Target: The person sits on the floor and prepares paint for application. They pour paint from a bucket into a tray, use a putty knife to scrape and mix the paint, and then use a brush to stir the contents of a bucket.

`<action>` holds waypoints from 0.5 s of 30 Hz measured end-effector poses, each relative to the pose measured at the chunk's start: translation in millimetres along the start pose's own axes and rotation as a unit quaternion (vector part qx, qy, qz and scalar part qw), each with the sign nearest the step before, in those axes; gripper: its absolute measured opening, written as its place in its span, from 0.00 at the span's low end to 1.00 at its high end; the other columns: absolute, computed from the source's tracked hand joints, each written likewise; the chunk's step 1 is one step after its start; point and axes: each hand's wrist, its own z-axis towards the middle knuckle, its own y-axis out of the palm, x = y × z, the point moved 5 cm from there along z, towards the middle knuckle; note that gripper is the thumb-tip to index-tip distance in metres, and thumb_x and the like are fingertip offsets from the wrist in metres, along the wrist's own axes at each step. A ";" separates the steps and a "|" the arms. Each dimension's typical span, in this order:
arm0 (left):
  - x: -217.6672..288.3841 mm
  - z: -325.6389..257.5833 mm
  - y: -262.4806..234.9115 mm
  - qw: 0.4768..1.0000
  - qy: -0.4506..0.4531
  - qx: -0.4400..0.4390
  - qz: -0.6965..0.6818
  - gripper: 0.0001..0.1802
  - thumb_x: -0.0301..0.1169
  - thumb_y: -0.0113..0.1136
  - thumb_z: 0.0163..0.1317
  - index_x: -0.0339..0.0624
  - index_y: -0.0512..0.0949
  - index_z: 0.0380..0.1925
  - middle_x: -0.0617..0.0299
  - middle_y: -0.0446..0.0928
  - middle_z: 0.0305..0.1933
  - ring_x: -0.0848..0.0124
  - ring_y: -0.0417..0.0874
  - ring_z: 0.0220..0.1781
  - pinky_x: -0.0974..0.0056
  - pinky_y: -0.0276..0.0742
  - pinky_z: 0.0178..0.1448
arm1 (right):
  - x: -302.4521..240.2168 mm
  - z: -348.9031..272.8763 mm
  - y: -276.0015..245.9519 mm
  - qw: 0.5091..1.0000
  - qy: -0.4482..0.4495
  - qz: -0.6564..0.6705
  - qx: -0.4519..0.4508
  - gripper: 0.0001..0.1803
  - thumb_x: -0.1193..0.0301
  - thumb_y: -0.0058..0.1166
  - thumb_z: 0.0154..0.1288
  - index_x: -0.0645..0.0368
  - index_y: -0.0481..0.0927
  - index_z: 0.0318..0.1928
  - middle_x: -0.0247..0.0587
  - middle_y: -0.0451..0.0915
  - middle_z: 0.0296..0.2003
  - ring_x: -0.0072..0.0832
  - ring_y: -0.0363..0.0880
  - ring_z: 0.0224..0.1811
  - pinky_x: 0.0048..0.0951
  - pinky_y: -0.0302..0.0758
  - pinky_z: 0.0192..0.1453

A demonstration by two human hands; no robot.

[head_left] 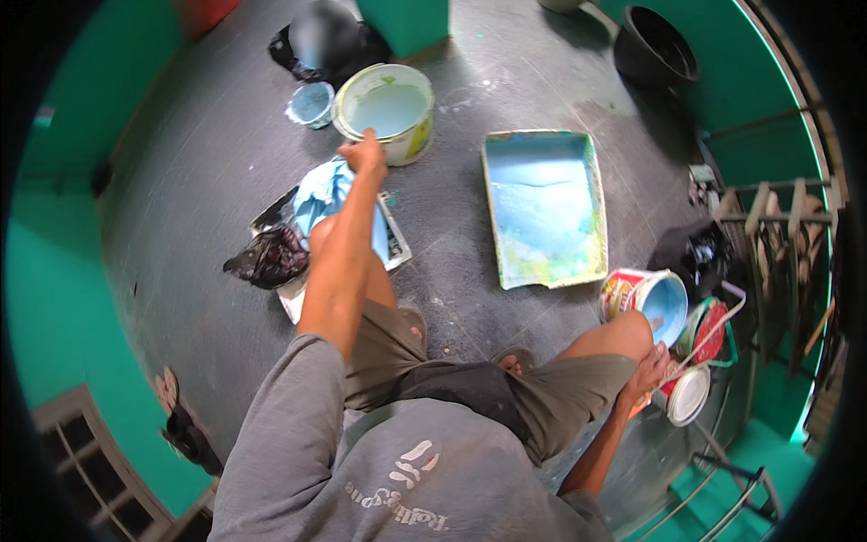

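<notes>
My left arm reaches forward, and my left hand (365, 155) is closed at the near rim of a round white bucket (417, 137) with yellow-green marks. Pale bluish liquid fills part of that bucket. Beside my right knee, my right hand (645, 372) is curled, close to the rim of a red-and-white paint bucket (619, 291) with light blue paint inside. A thin pale bent rod (722, 321) runs near this hand; whether I grip it or the bucket is unclear. Between the two buckets lies a paint tray (547, 210), coated with light blue and yellowish paint.
A small blue-stained tub (312, 105) sits left of the white bucket. Light blue cloth (321, 191) and a black plastic bag (269, 256) lie by my left knee. Several containers crowd my right side, near a wooden rack (778, 217). A black basin (654, 47) stands far right.
</notes>
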 end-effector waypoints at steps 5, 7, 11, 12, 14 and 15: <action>14.1 28.8 -9.8 0.992 0.067 -0.110 -0.006 0.28 0.25 0.59 0.45 0.35 0.57 0.45 0.46 0.67 0.46 0.56 0.78 0.39 0.54 0.84 0.33 | 9.4 1.8 7.8 0.999 -0.005 0.041 -0.007 0.22 0.60 0.37 0.69 0.67 0.73 0.48 0.51 0.77 0.37 0.38 0.75 0.40 0.34 0.69 0.47; 7.4 66.3 -11.3 0.981 0.095 -0.168 0.011 0.27 0.25 0.58 0.46 0.35 0.57 0.46 0.46 0.67 0.47 0.56 0.78 0.40 0.55 0.84 0.33 | 18.1 2.9 18.9 0.998 -0.005 0.057 -0.006 0.21 0.61 0.38 0.69 0.67 0.74 0.47 0.50 0.77 0.37 0.37 0.75 0.40 0.34 0.70 0.46; 12.3 33.2 -12.5 0.972 0.101 -0.212 0.001 0.23 0.22 0.55 0.49 0.41 0.62 0.47 0.53 0.72 0.40 0.62 0.78 0.32 0.60 0.79 0.25 | 21.4 -4.5 12.9 0.996 0.006 0.088 0.022 0.19 0.62 0.41 0.68 0.65 0.75 0.46 0.49 0.78 0.38 0.37 0.76 0.41 0.35 0.70 0.47; 9.3 64.6 -19.1 0.962 0.110 -0.247 0.041 0.20 0.21 0.54 0.50 0.41 0.65 0.45 0.54 0.73 0.38 0.63 0.78 0.32 0.61 0.79 0.25 | 30.4 -0.2 20.9 0.995 -0.033 0.089 0.029 0.19 0.61 0.41 0.67 0.64 0.75 0.46 0.50 0.78 0.39 0.39 0.76 0.42 0.35 0.70 0.48; 4.4 58.8 -19.2 0.952 0.094 -0.287 -0.051 0.20 0.20 0.52 0.52 0.41 0.66 0.48 0.54 0.73 0.38 0.63 0.79 0.32 0.61 0.80 0.29 | 23.6 8.0 27.9 0.999 0.013 0.037 0.033 0.19 0.61 0.43 0.66 0.63 0.76 0.46 0.52 0.78 0.39 0.43 0.76 0.43 0.36 0.70 0.48; 4.5 49.5 -15.8 0.957 0.071 -0.280 -0.020 0.22 0.21 0.52 0.52 0.42 0.66 0.49 0.55 0.73 0.39 0.64 0.79 0.32 0.61 0.80 0.31 | 15.3 8.7 24.1 0.998 0.021 0.043 0.043 0.18 0.61 0.43 0.66 0.63 0.76 0.45 0.53 0.78 0.39 0.44 0.76 0.43 0.37 0.70 0.48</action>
